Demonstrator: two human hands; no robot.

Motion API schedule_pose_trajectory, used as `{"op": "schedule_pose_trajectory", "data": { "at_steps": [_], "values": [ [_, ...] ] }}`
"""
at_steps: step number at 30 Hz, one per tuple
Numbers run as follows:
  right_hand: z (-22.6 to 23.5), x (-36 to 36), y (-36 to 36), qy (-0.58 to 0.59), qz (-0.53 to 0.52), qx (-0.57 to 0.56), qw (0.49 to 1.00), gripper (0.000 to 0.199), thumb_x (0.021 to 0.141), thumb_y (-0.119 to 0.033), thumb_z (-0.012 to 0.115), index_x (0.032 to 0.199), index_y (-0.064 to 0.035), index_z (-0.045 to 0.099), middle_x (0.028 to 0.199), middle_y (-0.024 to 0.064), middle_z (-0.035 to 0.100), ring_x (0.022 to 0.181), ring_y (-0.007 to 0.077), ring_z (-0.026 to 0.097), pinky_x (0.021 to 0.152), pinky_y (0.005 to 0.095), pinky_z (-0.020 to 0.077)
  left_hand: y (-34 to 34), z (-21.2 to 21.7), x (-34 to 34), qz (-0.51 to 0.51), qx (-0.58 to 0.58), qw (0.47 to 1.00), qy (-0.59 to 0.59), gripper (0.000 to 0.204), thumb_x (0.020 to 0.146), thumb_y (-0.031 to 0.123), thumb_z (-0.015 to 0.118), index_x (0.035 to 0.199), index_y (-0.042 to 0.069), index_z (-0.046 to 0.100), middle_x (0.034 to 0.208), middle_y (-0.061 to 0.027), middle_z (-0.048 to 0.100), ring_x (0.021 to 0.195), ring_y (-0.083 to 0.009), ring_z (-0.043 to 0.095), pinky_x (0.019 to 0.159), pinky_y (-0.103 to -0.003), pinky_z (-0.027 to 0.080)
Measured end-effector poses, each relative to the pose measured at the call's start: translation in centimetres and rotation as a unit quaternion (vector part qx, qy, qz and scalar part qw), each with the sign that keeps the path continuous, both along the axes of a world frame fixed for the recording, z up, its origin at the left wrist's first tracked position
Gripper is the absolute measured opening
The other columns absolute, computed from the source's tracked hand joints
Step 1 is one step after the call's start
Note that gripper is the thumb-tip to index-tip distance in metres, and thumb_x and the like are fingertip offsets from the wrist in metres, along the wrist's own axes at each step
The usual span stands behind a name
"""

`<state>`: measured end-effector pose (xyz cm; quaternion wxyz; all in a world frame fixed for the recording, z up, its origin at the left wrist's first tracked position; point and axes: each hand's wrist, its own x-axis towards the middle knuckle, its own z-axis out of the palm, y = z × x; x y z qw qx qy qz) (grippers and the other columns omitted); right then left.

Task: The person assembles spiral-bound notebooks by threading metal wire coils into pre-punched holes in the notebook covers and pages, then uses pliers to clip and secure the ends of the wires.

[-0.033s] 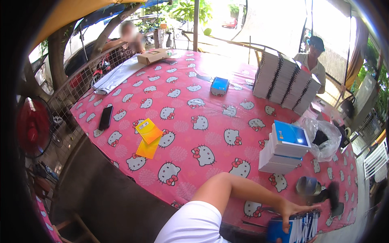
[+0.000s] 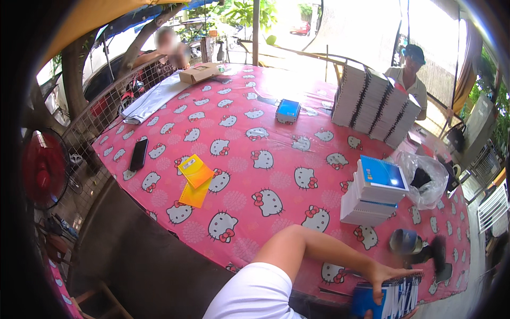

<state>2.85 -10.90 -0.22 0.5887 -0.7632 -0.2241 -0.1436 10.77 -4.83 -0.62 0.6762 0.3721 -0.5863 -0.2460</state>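
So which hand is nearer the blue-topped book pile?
Left. The left hand grips the bundle just short of the pile; right hand barely shows at the lower edge, farther off.

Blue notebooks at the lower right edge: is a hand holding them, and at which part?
A hand rests on the top edge of the stack of blue spiral notebooks, fingers over its upper side. Which hand it is cannot be told; no other hand shows clearly.

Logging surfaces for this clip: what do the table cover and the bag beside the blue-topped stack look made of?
Table cover: likely wipeable vinyl or oilcloth, pink with a cat print, shiny where sunlight glares at the far end. Bag: thin clear plastic film, crinkled, with something dark visible through it.
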Motion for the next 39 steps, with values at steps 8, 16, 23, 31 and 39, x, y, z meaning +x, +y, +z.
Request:
{"op": "schedule_pose_trajectory", "data": {
  "at_steps": [8,16,23,31,39],
  "values": [
    [-0.1,-0.4,-0.9,-0.013,-0.026,-0.008,1.0,0.131,0.058,-0.052,0.085,0.147,-0.0047,0.001,0.14,0.0202,0.033,0.128,0.0331,0.04,0.103,0.0442,0.0362,3.6,1.0,-1.0,-0.034,0.013,0.999,0.021,0.151,0.052,0.03,0.092,0.144,0.01,-0.027,0.154,-0.0142,0.013,0.141,-0.0239,0.016,0.112,-0.034,0.014],
    [-0.4,-0.5,-1.5,-0.027,-0.046,-0.018,0.998,0.132,0.059,-0.052,0.084,0.148,-0.0048,-0.001,0.141,0.0205,0.032,0.128,0.0335,0.039,0.103,0.0446,0.0354,1.8,-1.3,-2.3,0.049,-0.057,0.997,-0.018,0.152,0.055,0.034,0.091,0.141,0.01,-0.033,0.154,-0.0156,0.004,0.142,-0.0255,0.011,0.113,-0.039,0.011],
    [-0.5,-0.9,-2.0,-0.04,-0.063,-0.026,0.997,0.132,0.059,-0.052,0.084,0.148,-0.0048,-0.002,0.142,0.0208,0.031,0.129,0.0338,0.038,0.104,0.0449,0.0347,2.4,0.4,-3.1,-0.031,-0.041,0.995,0.089,0.148,0.054,0.04,0.09,0.146,0.004,-0.02,0.153,-0.0191,0.003,0.142,-0.0284,0.007,0.112,-0.041,0.01],
    [-1.4,-5.3,-6.0,-0.111,-0.113,-0.036,0.987,0.132,0.06,-0.051,0.084,0.148,-0.0049,-0.003,0.143,0.021,0.03,0.13,0.0341,0.037,0.104,0.0453,0.0339,3.4,0.7,-2.0,0.192,-0.041,0.948,-0.25,0.141,0.053,0.047,0.089,0.148,-0.002,-0.004,0.154,-0.0213,0.001,0.143,-0.0284,0.003,0.113,-0.04,0.005],
    [-1.8,-6.1,-7.5,-0.086,-0.124,-0.058,0.987,0.15,0.052,-0.055,0.087,0.144,-0.001,-0.018,0.149,0.0245,0.012,0.138,0.036,0.023,0.11,0.0484,0.0206,4.8,1.1,-2.3,-0.007,0.099,0.993,0.064,0.149,0.055,0.032,0.091,0.144,0.009,-0.026,0.151,-0.0234,0.014,0.139,-0.026,0.021,0.111,-0.036,0.02]
  ]
}}
